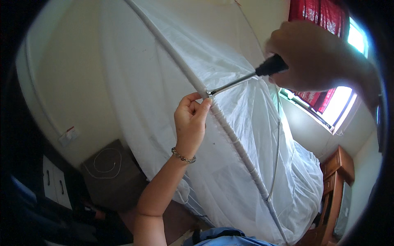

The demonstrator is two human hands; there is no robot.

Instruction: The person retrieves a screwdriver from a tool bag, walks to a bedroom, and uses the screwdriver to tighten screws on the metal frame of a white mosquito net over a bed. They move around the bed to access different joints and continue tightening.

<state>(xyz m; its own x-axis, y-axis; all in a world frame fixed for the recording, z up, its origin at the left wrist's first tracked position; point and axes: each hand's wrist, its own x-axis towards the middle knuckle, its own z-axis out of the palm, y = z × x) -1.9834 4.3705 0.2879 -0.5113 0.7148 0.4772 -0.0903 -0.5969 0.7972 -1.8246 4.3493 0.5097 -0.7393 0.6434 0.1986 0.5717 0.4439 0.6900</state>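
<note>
A long pole, partly wrapped in gathered white cloth, slants from the upper left to the lower right. Around it hangs a sheer white net. My left hand is closed on the pole near its middle, thumb and fingers pinching it. Upper right, my right hand wraps round the black handle of a ratchet wrench. The wrench's shiny metal shaft points down and left, and its rounded head meets the pole just above my left thumb. Any bolt under that head is hidden.
A thinner rod joins the pole lower down. Red curtains hang at a bright window on the right, above wooden furniture. At left are a brown box-like piece with a white cable on it, a white cabinet and a wall socket.
</note>
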